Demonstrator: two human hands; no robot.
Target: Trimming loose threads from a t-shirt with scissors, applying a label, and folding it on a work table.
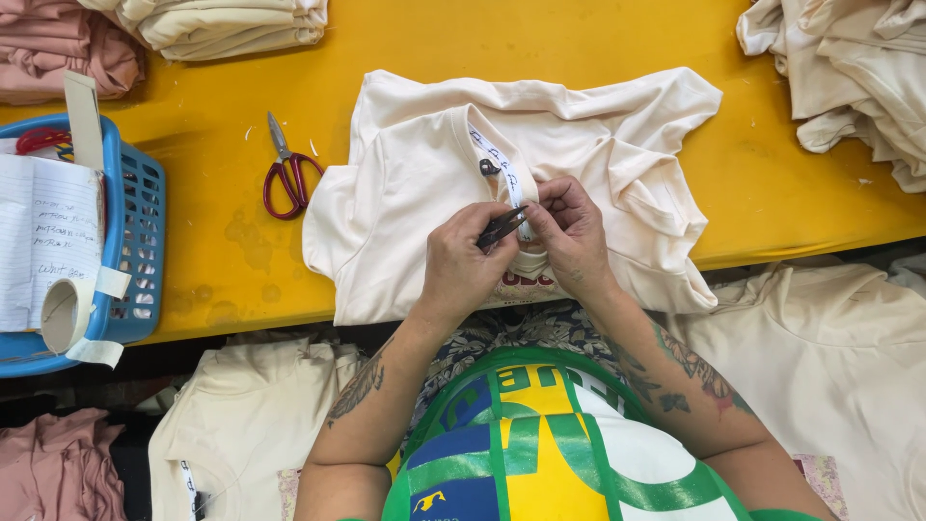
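A cream T-shirt (pixel 415 174) lies crumpled on the yellow table (pixel 579 39), neck toward me, with a white printed tape (pixel 500 164) running along the inside of its collar. My left hand (pixel 461 262) grips small black thread snips (pixel 500 230), blades pointing at the tape. My right hand (pixel 569 232) pinches the collar and tape just right of the snips. Both hands touch at the collar near the table's front edge.
Red-handled scissors (pixel 285 178) lie left of the shirt. A blue basket (pixel 135 241) holds paper and a tape roll (pixel 66 314) at the far left. Folded cream shirts (pixel 231 24), pink garments (pixel 58 48) and a cream heap (pixel 849 68) ring the table; more shirts (pixel 241 415) lie below.
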